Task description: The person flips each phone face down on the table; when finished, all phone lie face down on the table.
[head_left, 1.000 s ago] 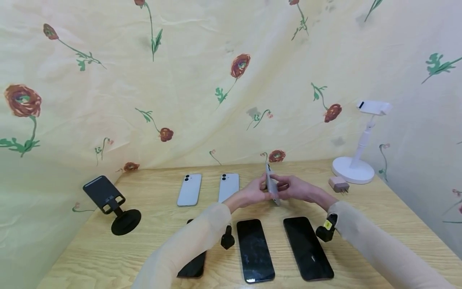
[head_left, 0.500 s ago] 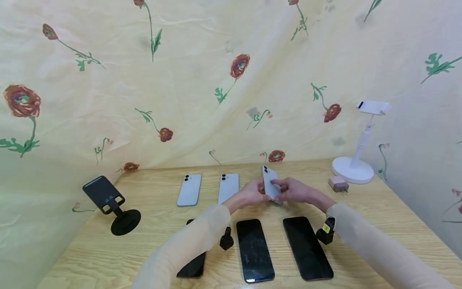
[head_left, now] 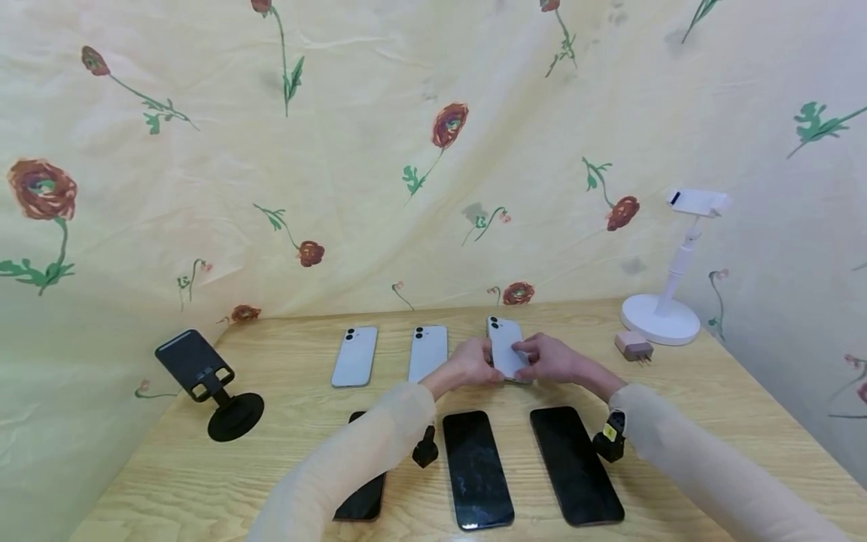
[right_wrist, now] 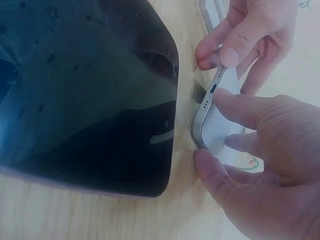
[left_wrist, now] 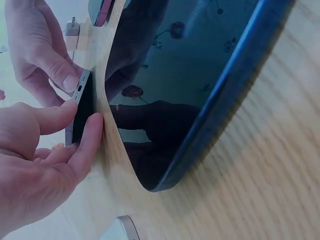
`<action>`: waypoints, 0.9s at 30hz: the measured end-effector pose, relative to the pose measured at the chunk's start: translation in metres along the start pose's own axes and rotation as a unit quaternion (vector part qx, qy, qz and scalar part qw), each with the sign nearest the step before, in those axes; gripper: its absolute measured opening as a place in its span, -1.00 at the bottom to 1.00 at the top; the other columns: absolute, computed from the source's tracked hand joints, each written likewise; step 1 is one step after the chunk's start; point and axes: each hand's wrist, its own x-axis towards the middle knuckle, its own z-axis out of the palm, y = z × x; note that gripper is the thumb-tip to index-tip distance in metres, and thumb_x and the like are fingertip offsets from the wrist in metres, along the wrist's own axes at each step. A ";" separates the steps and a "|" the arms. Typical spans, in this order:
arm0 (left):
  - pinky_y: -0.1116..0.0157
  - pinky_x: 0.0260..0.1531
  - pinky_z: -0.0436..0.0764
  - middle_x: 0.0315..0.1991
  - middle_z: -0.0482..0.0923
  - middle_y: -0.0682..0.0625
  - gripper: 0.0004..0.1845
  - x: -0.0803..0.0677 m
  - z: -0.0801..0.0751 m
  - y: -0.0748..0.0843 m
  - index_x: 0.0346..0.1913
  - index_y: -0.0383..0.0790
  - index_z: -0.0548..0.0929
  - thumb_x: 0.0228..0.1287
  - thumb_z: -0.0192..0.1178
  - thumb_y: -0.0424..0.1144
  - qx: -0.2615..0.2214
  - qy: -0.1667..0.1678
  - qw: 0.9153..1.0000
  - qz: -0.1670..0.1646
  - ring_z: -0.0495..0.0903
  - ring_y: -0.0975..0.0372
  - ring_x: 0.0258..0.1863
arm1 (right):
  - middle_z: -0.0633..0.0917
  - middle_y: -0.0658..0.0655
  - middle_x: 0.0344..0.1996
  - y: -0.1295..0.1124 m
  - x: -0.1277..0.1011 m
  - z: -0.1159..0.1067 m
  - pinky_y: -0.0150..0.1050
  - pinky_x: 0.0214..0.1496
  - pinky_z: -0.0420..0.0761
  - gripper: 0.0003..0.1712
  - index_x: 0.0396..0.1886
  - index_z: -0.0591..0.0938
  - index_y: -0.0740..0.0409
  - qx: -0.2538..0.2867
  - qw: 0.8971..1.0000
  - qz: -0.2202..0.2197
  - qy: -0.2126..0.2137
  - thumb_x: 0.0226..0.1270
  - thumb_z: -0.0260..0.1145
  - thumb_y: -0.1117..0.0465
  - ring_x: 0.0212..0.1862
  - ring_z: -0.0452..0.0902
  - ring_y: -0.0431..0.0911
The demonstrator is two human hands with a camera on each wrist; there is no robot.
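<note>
Both hands are on a pale smartphone, its camera side up, at the back middle of the table. My left hand pinches its left edge; in the left wrist view that thumb lies at the port end and fingers reach underneath. The right hand grips the other side, and in the right wrist view its thumb touches the port end while fingers lie at the back and edge. The near end appears slightly raised off the wood. Left of it, two similar pale smartphones lie camera side up.
Nearer me, three dark smartphones lie screen up: one partly under my left sleeve, a middle one and a right one. A black phone stand is at left. At right are a white stand and a plug charger.
The smartphone in my hands has turned from nearly edge-on to back side up and come down toward the table. The other things have stayed put.
</note>
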 end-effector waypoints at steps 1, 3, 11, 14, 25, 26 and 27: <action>0.41 -0.41 0.55 -0.42 0.56 0.03 -0.72 0.000 0.000 0.000 -0.18 -0.30 0.64 0.06 0.49 -0.44 -0.002 0.000 1.000 -0.002 0.55 0.25 -0.43 | 0.38 0.56 0.19 0.000 0.000 0.001 0.06 0.08 0.53 -0.22 0.35 0.39 0.53 -0.003 1.000 0.004 0.002 0.24 0.48 0.23 0.15 0.45 0.32; 0.40 -0.44 0.59 -0.45 0.55 0.01 -0.75 0.000 0.001 0.001 -0.22 -0.33 0.62 0.06 0.48 -0.47 -0.009 -0.001 1.000 -0.006 0.59 0.24 -0.47 | 0.39 0.54 0.19 0.001 0.001 0.001 0.03 0.06 0.54 -0.23 0.34 0.41 0.51 -0.008 1.000 0.010 0.005 0.24 0.49 0.23 0.12 0.47 0.28; 0.37 -0.52 0.64 -0.53 0.54 -0.04 -0.80 -0.001 0.003 0.003 -0.30 -0.41 0.61 0.08 0.44 -0.54 -0.047 -0.008 0.998 -0.028 0.68 0.18 -0.57 | 0.39 0.56 0.17 0.001 0.001 0.002 -0.02 -0.04 0.59 -0.24 0.32 0.44 0.52 -0.028 1.000 0.010 0.004 0.23 0.49 0.22 0.07 0.52 0.28; 0.37 -0.53 0.64 -0.53 0.54 -0.05 -0.80 -0.001 0.003 0.003 -0.29 -0.43 0.62 0.08 0.45 -0.55 -0.051 -0.009 0.998 -0.029 0.68 0.18 -0.58 | 0.38 0.54 0.19 0.000 0.001 0.003 -0.03 -0.04 0.59 -0.25 0.31 0.45 0.51 -0.030 0.999 0.016 0.008 0.22 0.50 0.22 0.06 0.52 0.27; 0.38 -0.55 0.63 -0.20 0.65 -0.28 -0.67 0.000 0.001 0.004 -0.13 -0.50 0.63 0.03 0.49 -0.52 -0.032 -0.008 0.999 -0.040 0.67 0.21 -0.61 | 0.40 0.54 0.14 -0.001 0.002 0.004 -0.02 -0.05 0.60 -0.26 0.27 0.47 0.54 -0.042 0.999 0.013 0.015 0.19 0.52 0.24 0.02 0.53 0.25; 0.38 -0.54 0.63 -0.07 0.64 -0.32 -0.55 0.000 0.001 0.004 0.01 -0.51 0.62 0.03 0.50 -0.50 -0.027 -0.007 0.999 -0.041 0.67 0.22 -0.61 | 0.40 0.54 0.15 -0.001 0.002 0.004 -0.02 -0.05 0.60 -0.26 0.28 0.47 0.54 -0.041 0.999 0.013 0.014 0.19 0.51 0.24 0.02 0.53 0.25; 0.38 -0.54 0.63 0.05 0.60 -0.34 -0.43 0.000 0.001 0.003 0.16 -0.50 0.58 0.03 0.51 -0.49 -0.022 -0.007 0.999 -0.043 0.67 0.23 -0.62 | 0.40 0.54 0.15 -0.001 0.002 0.004 -0.02 -0.05 0.60 -0.26 0.28 0.47 0.54 -0.041 0.999 0.013 0.013 0.20 0.51 0.24 0.02 0.53 0.25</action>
